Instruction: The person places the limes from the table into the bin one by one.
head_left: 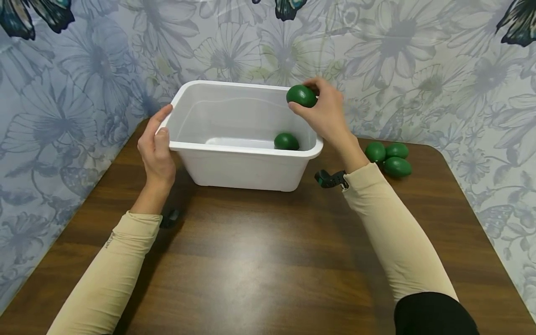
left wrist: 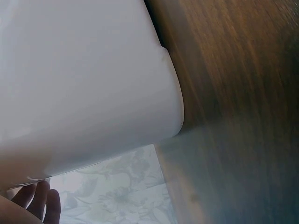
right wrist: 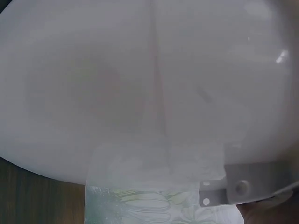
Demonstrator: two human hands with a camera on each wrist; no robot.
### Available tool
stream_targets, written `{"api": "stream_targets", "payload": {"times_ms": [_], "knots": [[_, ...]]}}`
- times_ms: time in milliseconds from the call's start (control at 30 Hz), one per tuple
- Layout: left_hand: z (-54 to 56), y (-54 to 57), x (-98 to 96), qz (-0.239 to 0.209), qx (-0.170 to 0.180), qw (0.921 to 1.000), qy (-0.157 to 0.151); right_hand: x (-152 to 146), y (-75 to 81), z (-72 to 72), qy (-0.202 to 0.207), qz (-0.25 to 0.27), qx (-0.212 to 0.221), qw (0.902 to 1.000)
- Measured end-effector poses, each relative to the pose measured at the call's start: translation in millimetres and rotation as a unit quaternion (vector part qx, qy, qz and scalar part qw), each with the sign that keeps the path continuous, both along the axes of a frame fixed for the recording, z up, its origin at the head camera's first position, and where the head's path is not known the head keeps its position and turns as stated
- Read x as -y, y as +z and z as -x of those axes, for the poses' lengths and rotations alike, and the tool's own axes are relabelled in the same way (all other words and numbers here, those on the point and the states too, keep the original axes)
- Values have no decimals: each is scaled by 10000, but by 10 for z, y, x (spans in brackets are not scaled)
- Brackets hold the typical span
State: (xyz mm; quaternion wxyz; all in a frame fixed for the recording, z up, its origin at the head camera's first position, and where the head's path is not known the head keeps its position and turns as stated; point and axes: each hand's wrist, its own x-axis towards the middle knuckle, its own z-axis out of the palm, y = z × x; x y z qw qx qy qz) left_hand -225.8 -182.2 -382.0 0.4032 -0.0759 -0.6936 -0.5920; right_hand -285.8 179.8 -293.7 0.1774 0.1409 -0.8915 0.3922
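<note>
A white plastic tub [head_left: 243, 170] stands on the wooden table. My left hand [head_left: 157, 149] holds its left end, fingers along the side rim and thumb by the near corner; in the left wrist view a few fingertips [left wrist: 41, 200] show by the tub wall [left wrist: 88, 79]. Between thumb and fingers, my right hand [head_left: 328, 109] pinches a glossy dark-green oval fruit [head_left: 301, 96], lime-like in shape, over the tub's far right corner. Inside, a similar green fruit [head_left: 286, 141] lies near the right end. The tub wall [right wrist: 196, 93] fills most of the right wrist view, hiding the held fruit.
Three more green fruits [head_left: 397, 166] sit clustered on the table right of the tub, beyond the right forearm. The brown wooden table [head_left: 259, 251] extends toward the person. Floral-patterned cloth [head_left: 393, 51] lies behind and around it, with dark butterfly shapes [head_left: 289, 8] along the top.
</note>
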Motion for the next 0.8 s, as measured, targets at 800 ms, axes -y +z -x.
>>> {"api": "stream_targets", "payload": {"times_ms": [800], "knots": [[-1, -14, 26, 155, -164, 9997, -136, 34, -14, 167, 444, -348, -27, 9984]]}}
